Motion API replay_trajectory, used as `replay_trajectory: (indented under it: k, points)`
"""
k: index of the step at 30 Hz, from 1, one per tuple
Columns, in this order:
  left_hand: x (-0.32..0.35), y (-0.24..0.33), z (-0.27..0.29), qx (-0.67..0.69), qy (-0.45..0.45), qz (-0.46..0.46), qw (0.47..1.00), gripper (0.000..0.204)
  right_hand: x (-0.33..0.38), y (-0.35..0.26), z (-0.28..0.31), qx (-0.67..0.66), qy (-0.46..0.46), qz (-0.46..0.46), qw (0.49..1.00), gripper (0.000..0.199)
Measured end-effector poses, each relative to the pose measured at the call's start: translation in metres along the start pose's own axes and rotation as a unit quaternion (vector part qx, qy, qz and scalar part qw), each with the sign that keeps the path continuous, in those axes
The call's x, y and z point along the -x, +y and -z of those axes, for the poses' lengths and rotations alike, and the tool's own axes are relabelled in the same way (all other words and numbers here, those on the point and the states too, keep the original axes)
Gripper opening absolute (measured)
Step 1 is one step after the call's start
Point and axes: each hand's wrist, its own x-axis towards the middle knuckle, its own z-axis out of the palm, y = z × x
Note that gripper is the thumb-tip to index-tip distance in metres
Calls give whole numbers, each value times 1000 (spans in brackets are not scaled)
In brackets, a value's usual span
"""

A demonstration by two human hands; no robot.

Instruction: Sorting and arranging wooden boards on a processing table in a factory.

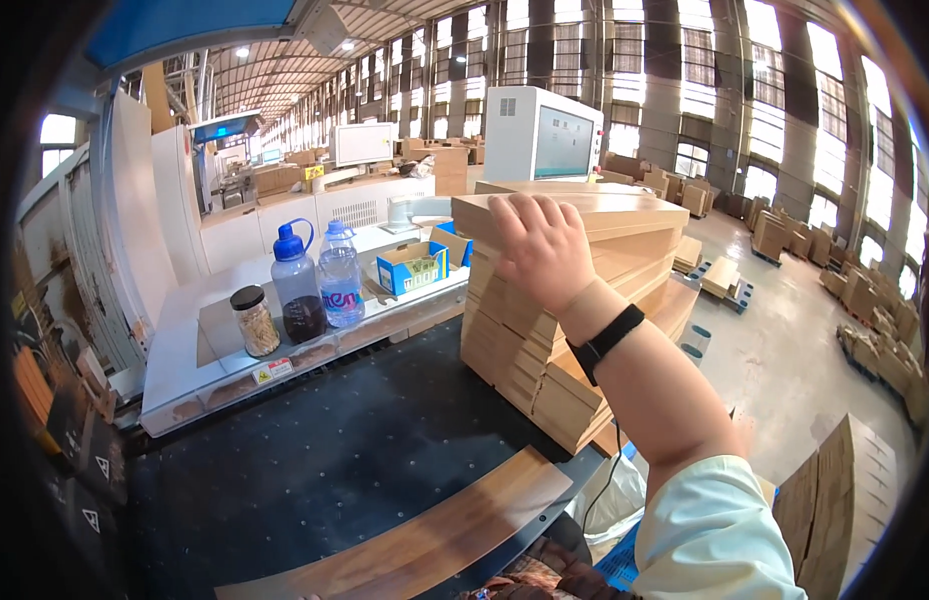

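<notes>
while the right hand (547, 250) lay over the top board (630, 208), its grip couldn't be told.
the board crowned a slightly askew stack (505, 345), where even pressure and aligned edges seemed safest; the left hand was out of view.

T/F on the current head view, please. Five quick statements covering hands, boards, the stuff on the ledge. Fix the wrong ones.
1. The right hand is at the top of the board stack. True.
2. The loose board lies on top of the stack. False: the loose board lies on the black tabletop.
3. The right wrist wears a black band. True.
4. The black-lidded jar stands right of the dark-filled bottle. False: the jar stands left of that bottle.
5. The left hand steadies the stack. False: the left hand is not in view.
</notes>
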Motion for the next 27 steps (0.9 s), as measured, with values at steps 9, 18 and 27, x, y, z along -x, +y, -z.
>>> replay_trajectory:
  k: [9, 18, 27]
  points:
    - [-64, -7, 117, 292, 120, -32, 948, 68, 16, 35, -8, -80, -90, -137, 983, 25]
    - [-213, 24, 253, 882, 118, -39, 454, 77, -18, -74, 69, -179, 88, 39, 979, 52]
    - [-195, 25, 323, 878, 208, -38, 430, 41, -31, -111, 90, -277, 198, 120, 933, 40]
